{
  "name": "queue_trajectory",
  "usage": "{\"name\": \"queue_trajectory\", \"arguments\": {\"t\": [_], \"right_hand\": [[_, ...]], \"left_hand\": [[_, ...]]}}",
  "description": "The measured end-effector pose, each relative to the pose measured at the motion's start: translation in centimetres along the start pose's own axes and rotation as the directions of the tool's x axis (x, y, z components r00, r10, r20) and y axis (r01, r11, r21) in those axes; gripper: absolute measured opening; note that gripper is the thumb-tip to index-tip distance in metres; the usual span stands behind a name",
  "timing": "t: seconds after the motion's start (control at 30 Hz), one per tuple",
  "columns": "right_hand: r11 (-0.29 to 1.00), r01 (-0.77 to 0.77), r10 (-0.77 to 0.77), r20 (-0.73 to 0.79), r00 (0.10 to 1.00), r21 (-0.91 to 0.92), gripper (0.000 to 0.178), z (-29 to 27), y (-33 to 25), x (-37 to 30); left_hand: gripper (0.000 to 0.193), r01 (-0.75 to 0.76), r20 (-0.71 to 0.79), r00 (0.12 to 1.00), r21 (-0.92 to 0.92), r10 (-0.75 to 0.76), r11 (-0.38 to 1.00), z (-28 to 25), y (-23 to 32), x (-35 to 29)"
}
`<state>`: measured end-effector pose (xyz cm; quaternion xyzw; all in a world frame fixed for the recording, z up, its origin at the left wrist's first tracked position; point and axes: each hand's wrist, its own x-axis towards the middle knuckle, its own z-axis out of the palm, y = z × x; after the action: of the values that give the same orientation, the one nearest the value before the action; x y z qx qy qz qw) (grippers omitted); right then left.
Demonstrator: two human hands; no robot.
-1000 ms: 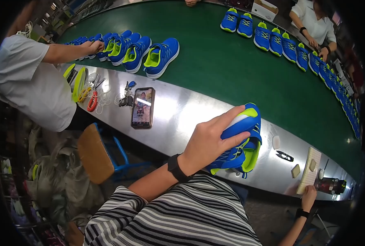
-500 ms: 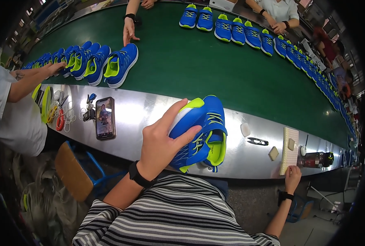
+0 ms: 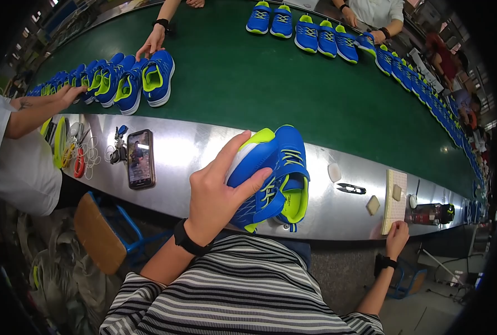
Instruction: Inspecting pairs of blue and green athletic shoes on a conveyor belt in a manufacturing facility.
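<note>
My left hand (image 3: 214, 190) grips a blue sneaker (image 3: 254, 162) with lime trim, tilted on its side, the thumb across its upper and the fingers round its sole. Close against it on its right, a second blue sneaker (image 3: 294, 195) stands on the metal table, its lime lining and laces showing. Far to the right, my right hand (image 3: 397, 239) has its fingers closed together at the near edge of a cream pad (image 3: 395, 212) covered in rows of small marks. Whatever those fingertips pinch is too small to make out.
A phone (image 3: 140, 159), keys and orange-handled scissors (image 3: 79, 162) lie at left. Thread snips (image 3: 351, 188), small blocks and a dark bottle (image 3: 427, 214) are at right. Beyond runs a green belt (image 3: 215, 72) with rows of blue sneakers. Co-workers' hands (image 3: 154, 40) reach over it.
Across the belt, a co-worker's hand and the sneaker under it have shifted left. At upper right another person's hand has tilted a sneaker. My right hand has moved slightly at the pad's edge.
</note>
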<state>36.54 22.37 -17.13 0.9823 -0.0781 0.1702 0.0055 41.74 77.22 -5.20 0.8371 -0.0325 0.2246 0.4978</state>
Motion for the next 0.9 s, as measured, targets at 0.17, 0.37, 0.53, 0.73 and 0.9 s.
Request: {"name": "queue_trajectory", "arguments": {"t": [0.17,0.37,0.53,0.73,0.9], "right_hand": [[0.815,-0.025,0.252,-0.314,0.915,0.580,0.007,-2.7,-10.0,3.0],[0.622,0.663,-0.383,-0.576,0.722,0.417,0.022,-11.1,-35.5,6.2],[0.556,0.742,-0.380,-0.680,0.627,0.374,0.021,-11.3,-39.8,6.8],[0.563,0.729,-0.398,-0.645,0.652,0.390,0.023,-10.6,-40.7,6.5],[0.494,0.647,-0.396,-0.511,0.763,0.581,0.029,-11.6,-39.3,4.8]], "left_hand": [[0.057,0.033,0.009,0.999,-0.022,-0.033,0.999,0.7,0.7,0.1],[0.056,-0.015,-0.035,0.999,0.060,0.018,0.998,1.0,0.2,-0.1],[0.055,-0.006,-0.018,1.000,0.052,0.007,0.999,1.2,1.0,-0.3],[0.053,0.071,0.011,0.997,0.042,-0.072,0.997,0.9,1.0,-0.4],[0.050,0.038,-0.041,0.998,-0.003,-0.038,0.999,0.1,0.0,0.3]]}}
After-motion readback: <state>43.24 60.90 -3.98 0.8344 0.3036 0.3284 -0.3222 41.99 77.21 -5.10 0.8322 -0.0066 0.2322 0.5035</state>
